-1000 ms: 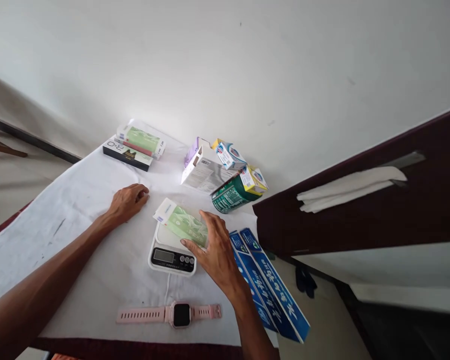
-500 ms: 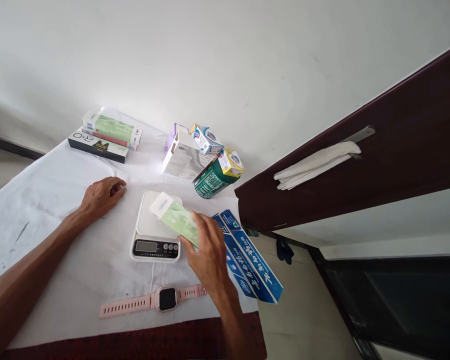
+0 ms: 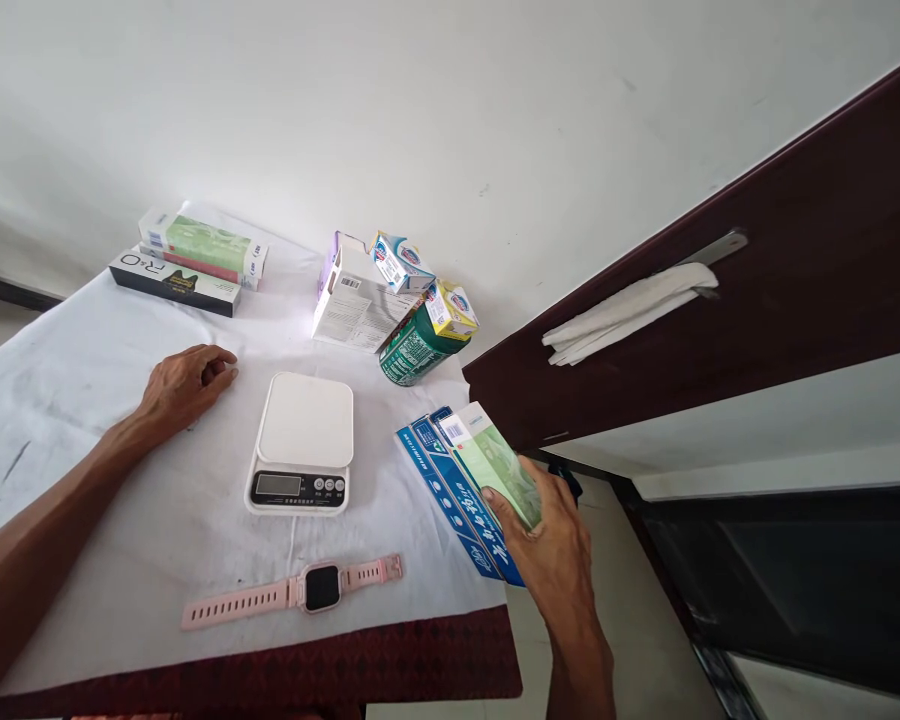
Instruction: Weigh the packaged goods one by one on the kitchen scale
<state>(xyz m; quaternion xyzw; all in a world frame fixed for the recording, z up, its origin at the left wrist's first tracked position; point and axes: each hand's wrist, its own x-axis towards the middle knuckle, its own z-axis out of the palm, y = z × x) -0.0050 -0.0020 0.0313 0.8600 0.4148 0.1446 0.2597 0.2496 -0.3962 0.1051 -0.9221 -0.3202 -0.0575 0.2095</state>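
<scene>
My right hand (image 3: 555, 535) grips a green and white box (image 3: 491, 455) by its near end. That box is over the blue toothpaste-style boxes (image 3: 450, 500) at the table's right edge, partly covering them; whether it touches them I cannot tell. My left hand (image 3: 187, 385) rests on the white cloth with its fingers curled in and nothing seen in them. Between the hands sits a white digital kitchen scale (image 3: 306, 420), its plate bare and its display (image 3: 277, 485) dark. In front of the scale lies a pink-strapped smartwatch (image 3: 322, 588).
At the back left, another green box (image 3: 202, 240) lies stacked by a black and white box (image 3: 172, 283). Near the wall stand a white carton (image 3: 360, 300), a green canister (image 3: 412, 350) and small blue (image 3: 401, 265) and yellow boxes (image 3: 452, 312). A cloth (image 3: 630, 310) hangs on a door handle.
My right hand has carried the green and white box rightward, from over the scale to over the blue boxes. My left hand stays in place on the cloth. The view has shifted slightly.
</scene>
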